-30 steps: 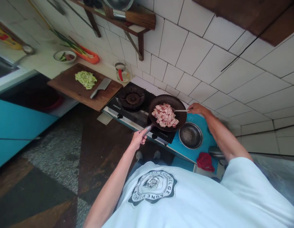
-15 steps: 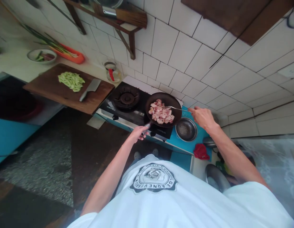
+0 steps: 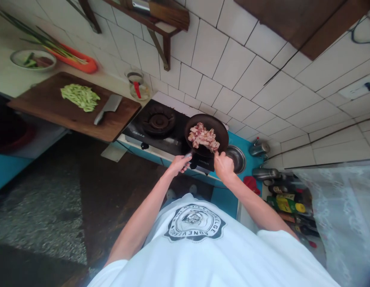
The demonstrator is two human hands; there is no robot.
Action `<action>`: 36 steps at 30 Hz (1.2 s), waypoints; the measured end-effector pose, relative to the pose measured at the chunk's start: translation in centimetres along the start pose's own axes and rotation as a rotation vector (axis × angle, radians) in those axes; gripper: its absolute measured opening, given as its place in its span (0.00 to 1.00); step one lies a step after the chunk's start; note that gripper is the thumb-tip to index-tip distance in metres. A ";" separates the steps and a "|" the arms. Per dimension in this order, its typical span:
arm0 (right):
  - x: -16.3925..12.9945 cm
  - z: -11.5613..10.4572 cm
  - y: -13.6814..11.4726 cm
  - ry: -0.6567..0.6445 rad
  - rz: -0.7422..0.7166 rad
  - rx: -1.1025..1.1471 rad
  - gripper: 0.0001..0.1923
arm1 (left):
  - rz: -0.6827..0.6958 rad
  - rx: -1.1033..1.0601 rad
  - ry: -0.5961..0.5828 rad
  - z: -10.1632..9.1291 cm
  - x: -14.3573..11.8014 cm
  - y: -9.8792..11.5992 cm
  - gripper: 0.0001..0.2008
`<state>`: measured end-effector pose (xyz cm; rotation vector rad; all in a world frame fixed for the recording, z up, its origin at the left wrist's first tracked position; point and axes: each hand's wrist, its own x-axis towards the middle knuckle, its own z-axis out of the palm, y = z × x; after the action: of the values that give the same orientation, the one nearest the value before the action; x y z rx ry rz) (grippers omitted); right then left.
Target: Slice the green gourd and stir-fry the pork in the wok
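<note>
A home kitchen: a 2-burner gas stove (image 3: 161,129) just beyond the left hand (image 3: 179,163), white tiled wall (image 3: 232,67) behind, a cutting board (image 3: 74,109) with cleaver (image 3: 108,107) well off to its left.

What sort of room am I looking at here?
A home kitchen, most likely. A two-burner gas stove stands against a white tiled wall, a pan of chopped meat sits on it, and a wooden cutting board holds a cleaver and sliced greens.

The person wears a white short-sleeved T-shirt (image 3: 220,255). On its chest sits a round dark emblem (image 3: 194,223) ringed with block lettering around a pale figure. Below the sleeves, both forearms are bare down to the left hand (image 3: 179,164) and right hand (image 3: 223,166).
</note>
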<state>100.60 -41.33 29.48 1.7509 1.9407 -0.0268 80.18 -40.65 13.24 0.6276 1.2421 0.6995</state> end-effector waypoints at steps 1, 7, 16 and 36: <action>0.8 0.3 -0.6 0.004 0.032 0.025 0.27 | 0.000 0.004 0.001 0.0 -0.1 0.1 0.16; 3.0 1.2 1.2 0.061 0.132 0.063 0.25 | 0.006 0.013 -0.006 0.0 -0.2 0.2 0.19; -0.1 -4.3 13.9 0.148 -0.021 -0.090 0.21 | 0.009 -0.005 0.038 0.3 -0.4 0.0 0.17; 6.5 -3.4 19.2 0.172 -0.009 -0.033 0.21 | 0.049 -0.041 0.164 0.8 -0.5 -0.9 0.25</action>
<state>117.06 -30.98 36.05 1.7742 2.0576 0.1567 80.99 -41.67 13.04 0.5771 1.3630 0.8288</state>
